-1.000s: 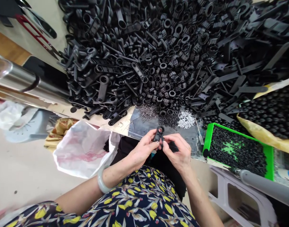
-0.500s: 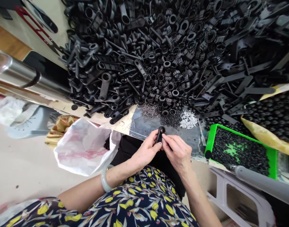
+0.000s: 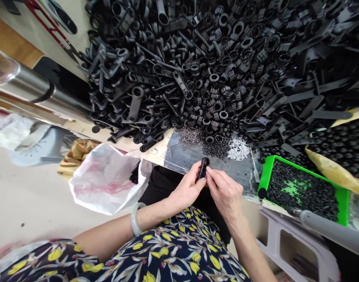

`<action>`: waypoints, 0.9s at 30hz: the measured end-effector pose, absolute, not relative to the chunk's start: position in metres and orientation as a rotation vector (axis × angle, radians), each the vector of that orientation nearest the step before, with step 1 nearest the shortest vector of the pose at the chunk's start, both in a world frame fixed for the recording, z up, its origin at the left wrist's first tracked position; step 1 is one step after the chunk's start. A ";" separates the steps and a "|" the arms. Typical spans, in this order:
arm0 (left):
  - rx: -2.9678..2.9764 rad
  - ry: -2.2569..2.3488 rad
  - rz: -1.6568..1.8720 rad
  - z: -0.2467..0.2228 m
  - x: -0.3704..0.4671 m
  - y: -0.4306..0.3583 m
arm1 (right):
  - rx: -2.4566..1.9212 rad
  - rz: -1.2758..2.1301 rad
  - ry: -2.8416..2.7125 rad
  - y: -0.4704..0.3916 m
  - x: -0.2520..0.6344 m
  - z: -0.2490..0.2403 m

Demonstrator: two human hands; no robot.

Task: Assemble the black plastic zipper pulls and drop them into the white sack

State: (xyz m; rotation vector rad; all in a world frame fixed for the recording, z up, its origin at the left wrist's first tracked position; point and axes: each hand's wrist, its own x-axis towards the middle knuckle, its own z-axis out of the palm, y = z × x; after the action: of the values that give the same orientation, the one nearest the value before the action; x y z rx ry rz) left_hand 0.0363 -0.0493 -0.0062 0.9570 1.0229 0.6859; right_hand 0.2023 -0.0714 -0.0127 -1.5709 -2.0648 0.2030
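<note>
A black plastic handle piece (image 3: 202, 169) with a ring at its upper end is held between the fingers and thumb of my left hand (image 3: 186, 188). My right hand (image 3: 227, 188) is closed in a pinch at the ring's right side; anything between its fingertips is too small to make out. Just beyond my hands lie a heap of small brown-grey pins (image 3: 189, 137), small black bits (image 3: 216, 150) and a pile of silver pins (image 3: 238, 149). A great mound of black handles and toothed rings (image 3: 214, 78) rises behind them.
At the right is a green tray (image 3: 266, 177) of small black parts with green bits. A white bag (image 3: 91, 184) hangs open at the left, below a steel flask (image 3: 35, 84) and a dark phone-like slab (image 3: 60, 80). A pale plastic stool (image 3: 273, 231) stands at lower right.
The whole view has shifted slightly, so the things and both hands appear further right. My left hand still holds the black piece, which looks turned a little, and my right fingertips stay against it.
</note>
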 end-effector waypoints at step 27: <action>1.000 1.032 0.642 -0.002 0.034 -0.044 | -1.614 -0.141 -2.420 -0.059 0.200 0.020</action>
State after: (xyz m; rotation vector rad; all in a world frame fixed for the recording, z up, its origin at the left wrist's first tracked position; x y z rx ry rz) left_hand 0.0342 -0.0444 -0.0015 1.0005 1.0321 0.6421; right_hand 0.1998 -0.0594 0.0203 -1.6136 -2.4196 -0.1407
